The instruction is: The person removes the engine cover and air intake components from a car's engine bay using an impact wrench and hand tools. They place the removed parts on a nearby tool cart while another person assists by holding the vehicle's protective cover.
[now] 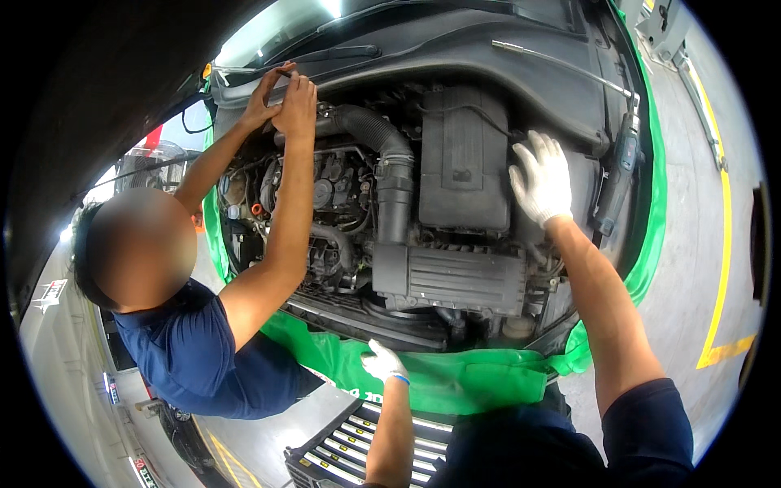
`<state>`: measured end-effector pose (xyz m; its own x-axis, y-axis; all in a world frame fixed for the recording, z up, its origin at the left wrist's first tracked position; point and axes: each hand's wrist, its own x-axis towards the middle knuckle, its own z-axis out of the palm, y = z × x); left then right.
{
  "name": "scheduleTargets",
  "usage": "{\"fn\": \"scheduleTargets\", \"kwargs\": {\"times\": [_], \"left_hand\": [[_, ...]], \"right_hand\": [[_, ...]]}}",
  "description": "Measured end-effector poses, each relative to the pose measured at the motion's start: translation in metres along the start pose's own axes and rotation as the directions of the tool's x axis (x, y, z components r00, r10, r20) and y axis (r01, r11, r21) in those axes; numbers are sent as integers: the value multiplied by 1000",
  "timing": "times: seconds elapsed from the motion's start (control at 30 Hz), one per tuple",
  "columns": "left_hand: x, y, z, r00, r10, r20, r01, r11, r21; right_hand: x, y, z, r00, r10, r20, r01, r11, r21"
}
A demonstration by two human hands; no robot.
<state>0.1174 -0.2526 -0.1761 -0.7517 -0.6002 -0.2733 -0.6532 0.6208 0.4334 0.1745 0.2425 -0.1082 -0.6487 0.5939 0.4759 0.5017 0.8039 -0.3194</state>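
Work looks under way, remainder unclear | green cover (480, 382) draped, prep apparently done | engine (323, 193) exposed | black box (464, 171) beside it, in place | power driver (626, 154) laid aside | right hand (543, 177) spread beside box, contact unclear | left hand (384, 362) loosely curled near cover, cannot tell if gripping
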Motion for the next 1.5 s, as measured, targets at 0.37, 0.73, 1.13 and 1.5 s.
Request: {"fn": "scheduleTargets", "kwargs": {"times": [0.37,0.73,1.13,1.5], "left_hand": [[-26,136,17,593,771,-231,-791,612,13],[24,464,140,531,613,586,-379,790,-483],[15,509,199,453,470,757,427,632,-647],[-11,484,177,540,431,723,284,715,-639]], "right_hand": [[0,-2,1,1000,-5,-3,5,1000,-12],[5,-5,-2,1000,-18,20,18,1000,-6],[10,3,-6,999,-21,42,19,999,49],[1,1,-12,996,-14,92,9,998,61]]}}
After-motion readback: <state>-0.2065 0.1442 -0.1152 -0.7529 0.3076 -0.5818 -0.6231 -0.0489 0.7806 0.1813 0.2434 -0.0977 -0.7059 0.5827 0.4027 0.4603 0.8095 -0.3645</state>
